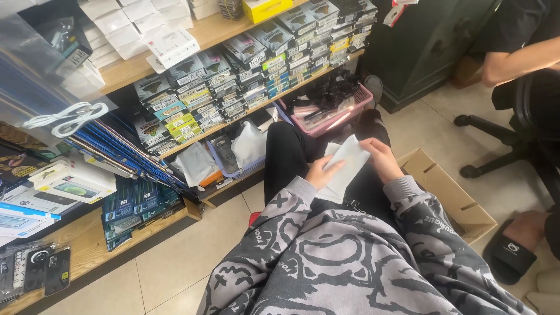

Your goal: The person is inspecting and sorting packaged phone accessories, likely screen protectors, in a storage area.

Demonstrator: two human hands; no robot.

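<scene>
Nearest, a grey patterned sweatshirt is filling the foreground, its two sleeves reaching forward over black-trousered legs. The left hand is pinching the near-left edge of a white flat packet; the right hand is gripping its far-right edge. One packet, lying between both hands, its long axis running near-left to far-right, equally close to each. Further right, one open cardboard box is sitting on the floor.

The single head-worn view looks steeply down, close over the lap, facing low shelves.
</scene>
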